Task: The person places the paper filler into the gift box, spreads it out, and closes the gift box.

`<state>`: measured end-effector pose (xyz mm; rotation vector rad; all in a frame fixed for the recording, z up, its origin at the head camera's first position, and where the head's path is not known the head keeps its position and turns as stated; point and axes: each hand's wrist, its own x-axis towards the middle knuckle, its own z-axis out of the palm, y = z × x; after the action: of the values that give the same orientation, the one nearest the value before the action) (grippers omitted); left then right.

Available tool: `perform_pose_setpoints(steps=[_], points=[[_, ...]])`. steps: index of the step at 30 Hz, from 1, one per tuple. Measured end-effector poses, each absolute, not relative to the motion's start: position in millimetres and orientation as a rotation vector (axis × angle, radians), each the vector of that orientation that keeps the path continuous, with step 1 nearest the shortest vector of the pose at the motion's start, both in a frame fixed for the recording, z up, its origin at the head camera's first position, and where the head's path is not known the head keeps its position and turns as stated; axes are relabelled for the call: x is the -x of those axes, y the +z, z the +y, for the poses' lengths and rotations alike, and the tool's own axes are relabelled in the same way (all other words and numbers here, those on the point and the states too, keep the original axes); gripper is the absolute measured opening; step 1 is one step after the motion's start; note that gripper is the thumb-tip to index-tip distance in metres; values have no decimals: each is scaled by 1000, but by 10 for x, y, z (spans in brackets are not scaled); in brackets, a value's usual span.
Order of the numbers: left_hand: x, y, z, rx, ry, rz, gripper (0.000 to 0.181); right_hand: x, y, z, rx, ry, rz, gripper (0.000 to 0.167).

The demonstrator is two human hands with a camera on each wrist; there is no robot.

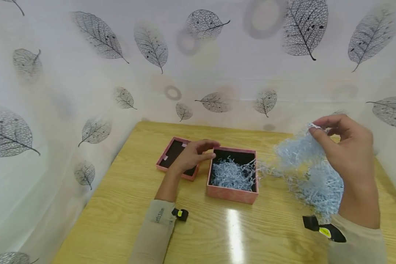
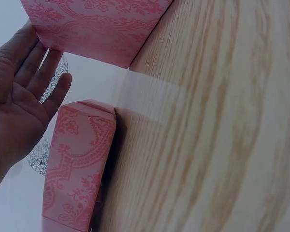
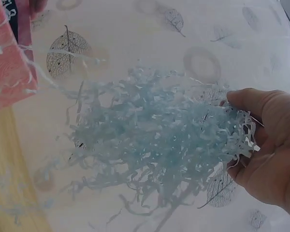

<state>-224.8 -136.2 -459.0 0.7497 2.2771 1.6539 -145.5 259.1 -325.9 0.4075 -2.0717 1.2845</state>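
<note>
A pink box [image 1: 232, 193] with a black inside stands on the table, partly filled with light blue shredded paper [image 1: 229, 176]. My left hand [image 1: 193, 156] touches the box's left side near its back corner, fingers fairly straight; in the left wrist view the fingertips of the hand [image 2: 29, 92] meet the patterned pink wall [image 2: 96, 29]. Raised at the right, my right hand [image 1: 349, 146] pinches a loose clump of shredded paper [image 1: 298, 150], also seen hanging from the right hand [image 3: 270, 150] as a wide tangle [image 3: 159, 130]. Strands trail from the clump to the box.
A pink lid [image 1: 175, 156] with a black inside lies left of the box, partly behind my left hand. A bigger heap of blue shredded paper [image 1: 323, 187] lies on the wooden table [image 1: 118, 220] at the right. Behind hangs a leaf-patterned curtain [image 1: 234, 77].
</note>
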Motion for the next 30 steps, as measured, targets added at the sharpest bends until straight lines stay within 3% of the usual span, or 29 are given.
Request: perform_pose_setpoints(steps=[18, 23, 30], points=[[2241, -4587, -1366, -747, 1687, 2239, 41, 1637, -2844, 1579, -773, 1514, -2059, 19], [2264, -4583, -1367, -757, 1713, 2221, 42, 1703, -3013, 1374, -804, 1527, -2152, 12], [2272, -4604, -1359, -782, 1730, 2196, 40, 1778, -3578, 1288, -722, 1507, -2384, 9]])
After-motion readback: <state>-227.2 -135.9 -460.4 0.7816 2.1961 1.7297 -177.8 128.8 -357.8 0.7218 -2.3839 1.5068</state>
